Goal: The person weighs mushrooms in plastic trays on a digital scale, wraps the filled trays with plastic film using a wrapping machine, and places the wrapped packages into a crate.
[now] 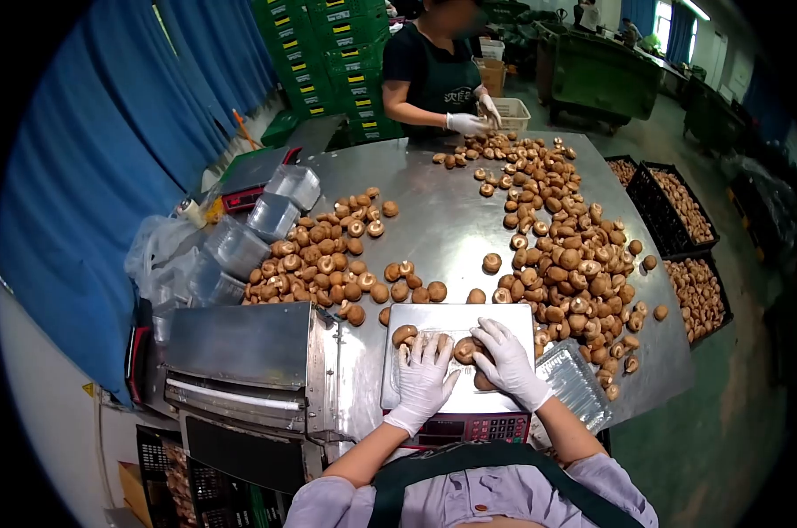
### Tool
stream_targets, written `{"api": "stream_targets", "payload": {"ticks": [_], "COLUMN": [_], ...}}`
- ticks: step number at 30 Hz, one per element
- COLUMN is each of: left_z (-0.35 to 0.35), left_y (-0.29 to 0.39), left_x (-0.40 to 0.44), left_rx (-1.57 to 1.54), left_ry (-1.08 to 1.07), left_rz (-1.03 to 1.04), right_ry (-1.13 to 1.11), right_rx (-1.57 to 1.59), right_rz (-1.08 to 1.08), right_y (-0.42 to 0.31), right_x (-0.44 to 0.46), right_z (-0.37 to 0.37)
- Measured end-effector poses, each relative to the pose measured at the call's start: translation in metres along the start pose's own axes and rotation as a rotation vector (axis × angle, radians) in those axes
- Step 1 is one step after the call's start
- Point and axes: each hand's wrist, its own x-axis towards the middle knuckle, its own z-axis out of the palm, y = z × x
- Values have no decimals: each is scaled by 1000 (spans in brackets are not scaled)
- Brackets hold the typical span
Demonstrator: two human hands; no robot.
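Note:
Both my hands, in white gloves, are over the steel plate of a weighing scale [460,319], whose red keypad faces me. My left hand [425,378] lies with its fingers spread on mushrooms in a clear tray, mostly hidden beneath it. Beside it my right hand [508,361] has its fingers apart, touching brown mushrooms [466,350]; one mushroom is partly under the palm. Another mushroom [404,334] sits at the plate's left side. To the right of the scale lies a clear plastic tray [572,384].
A large mushroom heap [574,255] covers the table's right side, a smaller pile [315,255] the left. Clear trays [235,246] lie beyond it. A metal machine [240,348] stands at left. Across the table a gloved co-worker [433,79] handles mushrooms. Black crates [697,295] stand at right.

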Motion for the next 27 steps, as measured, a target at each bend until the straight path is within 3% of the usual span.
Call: {"api": "stream_targets", "payload": {"ticks": [9, 11, 12, 16, 18, 20, 23, 27], "left_z": [-22, -31, -47, -55, -30, -6, 7, 33], "left_y": [-3, -12, -15, -63, -120, -169, -185, -182], "left_x": [-6, -7, 0, 14, 15, 14, 27, 52], "left_rx": [-52, -394, -562, -621, -629, -417, -425, -99], "left_ry": [-92, -108, -8, 299, 359, 320, 157, -198], "left_rz": [11, -63, -97, -357, -495, -576, -826, -788], "right_ry": [-105, -53, 2, 187, 211, 248, 256, 218], "right_rx": [91, 107, 124, 197, 281, 230, 244, 213], "right_rz": [39, 81, 125, 222, 365, 374, 447, 505], "right_y": [2, -1, -3, -5, -10, -9, -5, -8], "right_x": [5, 2, 0, -11, -17, -24, -32, -35], "right_z": [-4, -10, -15, -34, -42, -47, -48, -52]}}
